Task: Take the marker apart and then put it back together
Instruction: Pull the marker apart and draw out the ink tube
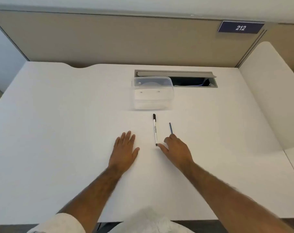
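You are seated at a white desk [58,132] backed by a beige partition [109,39], which carries a dark blue plate reading 212 [240,27] up at 1 o'clock. A cable hatch [193,80] is cut into the desktop near the far edge, its grey flap raised. A clear plastic container [153,93] stands partly in front of that hatch, at 12 o'clock from your hands.

The marker [155,130] lies flat on the desk just this side of the container, running almost straight away from you. Its black cap points toward 12 o'clock and its white barrel, printed with dark lettering, ends in a small dark tip at the near end. To its right, at about 2 o'clock from the near tip and apart from the barrel, lies a thin blue-grey rod [171,128], roughly parallel to the marker.

Your left hand [124,150] rests palm down on the desk at 9 o'clock from the marker, fingers spread flat, holding nothing. Your right hand [175,148] is loosely curled, knuckles up. Its thumb reaches toward the marker's near tip and looks to be touching or just beside it, while its forefinger sits at the near end of the rod. You are gripping neither piece. Both forearms are bare, with a white sleeve [58,222] rolled up at the left elbow.
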Demonstrator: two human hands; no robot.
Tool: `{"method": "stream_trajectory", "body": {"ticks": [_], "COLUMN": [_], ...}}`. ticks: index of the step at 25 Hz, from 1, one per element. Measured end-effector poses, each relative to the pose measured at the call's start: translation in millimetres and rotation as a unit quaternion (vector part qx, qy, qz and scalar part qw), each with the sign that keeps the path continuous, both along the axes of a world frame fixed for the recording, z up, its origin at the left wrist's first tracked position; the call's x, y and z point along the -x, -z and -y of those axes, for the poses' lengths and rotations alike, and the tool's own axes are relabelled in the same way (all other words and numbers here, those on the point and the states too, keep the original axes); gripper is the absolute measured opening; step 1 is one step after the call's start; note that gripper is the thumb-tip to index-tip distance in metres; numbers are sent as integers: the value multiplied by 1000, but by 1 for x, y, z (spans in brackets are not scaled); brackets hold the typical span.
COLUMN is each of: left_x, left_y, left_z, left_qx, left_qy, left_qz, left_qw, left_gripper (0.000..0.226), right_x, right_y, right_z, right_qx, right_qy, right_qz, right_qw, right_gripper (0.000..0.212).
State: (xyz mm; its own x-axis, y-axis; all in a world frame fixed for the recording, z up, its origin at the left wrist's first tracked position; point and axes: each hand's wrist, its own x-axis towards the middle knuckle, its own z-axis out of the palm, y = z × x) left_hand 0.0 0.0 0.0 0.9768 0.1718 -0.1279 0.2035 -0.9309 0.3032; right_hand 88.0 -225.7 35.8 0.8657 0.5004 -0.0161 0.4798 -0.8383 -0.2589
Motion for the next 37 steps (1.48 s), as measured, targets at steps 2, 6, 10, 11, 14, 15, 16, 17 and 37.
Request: {"method": "stream_trajectory", "body": {"ticks": [2,6,10,11,14,15,16,17,37], "left_x": [-10,-28,-37,-39,-40,-40,-39,-38,-96], "left_y": [-6,-18,-23,-22,-22,-22,-22,-22,-102], "left_z": [2,1,2,3,8,10,11,13,4], "left_qx": [29,61,82,83,93,96,95,95,180], "left_qy": [-10,19,52,60,77,77,78,82,130], "left_qz": [-2,-16,-36,-40,-46,-45,-46,-42,46], "left_qw": [1000,998,995,994,992,991,991,991,974], "left_gripper": [56,45,42,42,43,43,43,43,10], "right_x": [-2,-11,-19,-20,-21,-21,-21,-21,-51], "right_y": [-1,-4,-1,1,3,4,4,4,-57], "right_z": [-21,-48,-56,-58,-57,-57,-56,-56,-26], "right_qx": [16,36,49,40,17,13,11,10,-350], "right_qy": [42,79,111,119,136,140,144,148,70], "right_qz": [-82,-132,-136,-141,-155,-156,-159,-160,-190], "right_qw": [996,987,983,982,978,978,977,976,914], "right_gripper": [40,39,32,30,24,22,20,19,10]}}
